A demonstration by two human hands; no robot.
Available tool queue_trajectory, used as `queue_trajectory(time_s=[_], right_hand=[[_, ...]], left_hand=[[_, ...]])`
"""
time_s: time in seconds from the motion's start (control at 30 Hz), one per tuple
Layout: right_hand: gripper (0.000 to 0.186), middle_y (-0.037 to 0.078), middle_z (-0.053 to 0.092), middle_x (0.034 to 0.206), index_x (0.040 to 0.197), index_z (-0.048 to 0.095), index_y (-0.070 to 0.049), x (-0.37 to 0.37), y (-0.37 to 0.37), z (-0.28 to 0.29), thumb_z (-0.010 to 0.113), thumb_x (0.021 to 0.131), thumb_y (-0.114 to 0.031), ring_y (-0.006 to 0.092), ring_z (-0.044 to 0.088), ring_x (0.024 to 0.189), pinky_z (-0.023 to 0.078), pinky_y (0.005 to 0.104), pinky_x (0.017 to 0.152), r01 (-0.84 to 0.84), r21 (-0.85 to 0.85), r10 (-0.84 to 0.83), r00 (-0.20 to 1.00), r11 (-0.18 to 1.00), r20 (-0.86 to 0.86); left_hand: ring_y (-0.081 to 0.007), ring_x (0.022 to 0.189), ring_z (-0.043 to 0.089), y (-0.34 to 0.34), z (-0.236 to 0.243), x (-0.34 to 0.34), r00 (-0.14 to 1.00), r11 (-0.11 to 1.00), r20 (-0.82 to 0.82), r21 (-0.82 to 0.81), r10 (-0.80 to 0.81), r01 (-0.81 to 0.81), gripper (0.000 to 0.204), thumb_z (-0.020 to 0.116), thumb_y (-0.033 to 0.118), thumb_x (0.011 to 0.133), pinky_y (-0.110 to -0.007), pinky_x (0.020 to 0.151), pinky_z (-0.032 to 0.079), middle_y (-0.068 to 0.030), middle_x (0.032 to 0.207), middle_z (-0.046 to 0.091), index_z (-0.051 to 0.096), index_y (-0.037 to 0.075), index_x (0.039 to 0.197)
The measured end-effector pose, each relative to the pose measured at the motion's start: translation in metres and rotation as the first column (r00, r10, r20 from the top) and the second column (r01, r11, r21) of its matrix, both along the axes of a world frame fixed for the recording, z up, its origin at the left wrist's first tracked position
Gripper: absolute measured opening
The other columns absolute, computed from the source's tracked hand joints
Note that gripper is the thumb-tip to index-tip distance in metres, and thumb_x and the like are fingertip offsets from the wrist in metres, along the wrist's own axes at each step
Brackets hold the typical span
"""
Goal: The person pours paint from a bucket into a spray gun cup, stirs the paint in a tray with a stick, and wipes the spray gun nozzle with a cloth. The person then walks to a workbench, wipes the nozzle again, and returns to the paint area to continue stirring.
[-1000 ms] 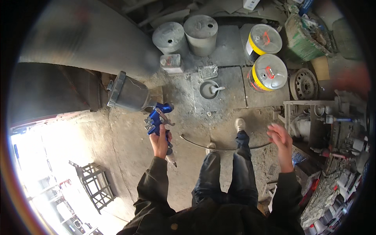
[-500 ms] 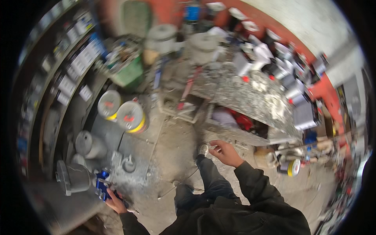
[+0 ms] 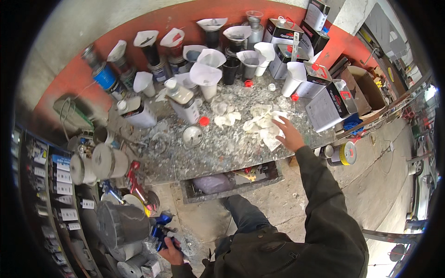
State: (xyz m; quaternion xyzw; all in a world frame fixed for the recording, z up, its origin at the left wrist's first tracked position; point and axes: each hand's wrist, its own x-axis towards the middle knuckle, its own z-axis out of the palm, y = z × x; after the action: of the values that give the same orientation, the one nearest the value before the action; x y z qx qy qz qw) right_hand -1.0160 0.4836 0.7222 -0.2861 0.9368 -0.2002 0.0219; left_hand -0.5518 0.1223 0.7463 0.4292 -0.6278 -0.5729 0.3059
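Holding in the left hand (image 3: 171, 253), at seven o'clock, a glossy blue metal spray gun (image 3: 161, 231), in a close grip around its handle. Bearing on its nine o'clock side a bulky, dull dark-grey cylindrical cup (image 3: 123, 224), dusty on the surface; lying lengthwise roughly from nine to three o'clock, broad toward nine and nearest the gun at three. Pointing the gun's rounded blue end toward one o'clock and its handle toward five. Reaching at three o'clock with the right hand (image 3: 291, 136), thumb and fingers parted, over the edge of a soft, crumpled off-white cloth (image 3: 263, 123); cannot tell how firmly pressed to it. Under the cloth, a rough, paint-crusted grey bench (image 3: 218, 150). Along its far side, toward twelve o'clock, flared white paper strainers (image 3: 206, 74); at two, a boxy white-and-black can (image 3: 315, 85). Below the bench, at six, an open grey drawer (image 3: 232, 193) with a wrinkled, purplish-grey plastic bag (image 3: 214, 184) inside.
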Motion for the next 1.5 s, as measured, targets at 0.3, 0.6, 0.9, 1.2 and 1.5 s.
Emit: queue_trajectory(time_s=[0.3, 0.6, 0.9, 1.2, 1.5], right_hand=[[0.046, 0.007, 0.056, 0.126, 0.115, 0.068, -0.016, -0.117, -0.005, -0.05, 0.08, 0.071, -0.015, 0.0272, 0.061, 0.104, 0.052, 0.0404, 0.087, -0.191, 0.12, 0.163, 0.963, 0.974, 0.213], [0.031, 0.002, 0.06, 0.095, 0.106, 0.062, -0.003, -0.028, -0.046, 0.055, 0.076, 0.08, -0.011, 0.0124, 0.056, 0.085, 0.048, 0.0304, 0.076, 0.414, -0.759, -0.012, 0.881, 0.503, 0.472], [0.07, 0.028, 0.049, 0.114, 0.132, 0.034, 0.009, 0.045, -0.15, 0.127, 0.066, 0.09, -0.037, 0.0466, 0.054, 0.105, 0.043, 0.0463, 0.092, 0.321, -0.845, -0.209, 0.944, 0.427, 0.253], [0.049, 0.034, 0.047, 0.132, 0.127, 0.046, 0.015, 0.054, -0.151, 0.177, 0.047, 0.098, -0.024, 0.0482, 0.05, 0.118, 0.036, 0.0463, 0.104, 0.635, -0.756, -0.431, 0.733, 0.157, 0.526], [0.078, 0.03, 0.031, 0.141, 0.135, 0.037, 0.003, 0.076, -0.189, 0.166, 0.078, 0.072, -0.016, 0.0454, 0.039, 0.127, 0.036, 0.0492, 0.105, 0.442, -0.731, -0.738, 0.663, 0.519, -0.123]], left_hand=[[-0.0117, 0.052, 0.054, 0.021, 0.054, -0.165, 0.937, 0.937, 0.017, 0.05, -0.348, 0.347, 0.029, 0.057, 0.031, 0.1, -0.024, 0.047, 0.039, -0.0042, 0.067, 0.057, 0.057, 0.002, 0.097], [-0.0082, 0.053, 0.054, 0.032, 0.066, -0.277, 0.806, 0.81, 0.074, 0.074, -0.587, 0.582, 0.023, 0.064, 0.022, 0.095, -0.026, 0.048, 0.04, -0.0013, 0.061, 0.058, 0.062, 0.003, 0.083], [-0.0103, 0.048, 0.051, 0.074, 0.061, -0.318, 0.523, 0.525, 0.074, 0.016, -0.849, 0.851, 0.024, 0.056, 0.015, 0.099, -0.027, 0.043, 0.038, -0.0014, 0.064, 0.056, 0.059, -0.002, 0.083], [-0.0117, 0.046, 0.053, 0.057, 0.051, -0.309, 0.3, 0.296, 0.121, -0.047, -0.946, 0.954, 0.033, 0.06, 0.021, 0.098, -0.03, 0.044, 0.039, -0.004, 0.057, 0.057, 0.06, -0.002, 0.074], [-0.0241, 0.046, 0.059, 0.063, 0.06, -0.31, 0.311, 0.261, 0.25, -0.215, -0.917, 0.941, 0.048, 0.058, 0.024, 0.097, -0.041, 0.05, 0.042, -0.0095, 0.048, 0.055, 0.057, -0.003, 0.058]])
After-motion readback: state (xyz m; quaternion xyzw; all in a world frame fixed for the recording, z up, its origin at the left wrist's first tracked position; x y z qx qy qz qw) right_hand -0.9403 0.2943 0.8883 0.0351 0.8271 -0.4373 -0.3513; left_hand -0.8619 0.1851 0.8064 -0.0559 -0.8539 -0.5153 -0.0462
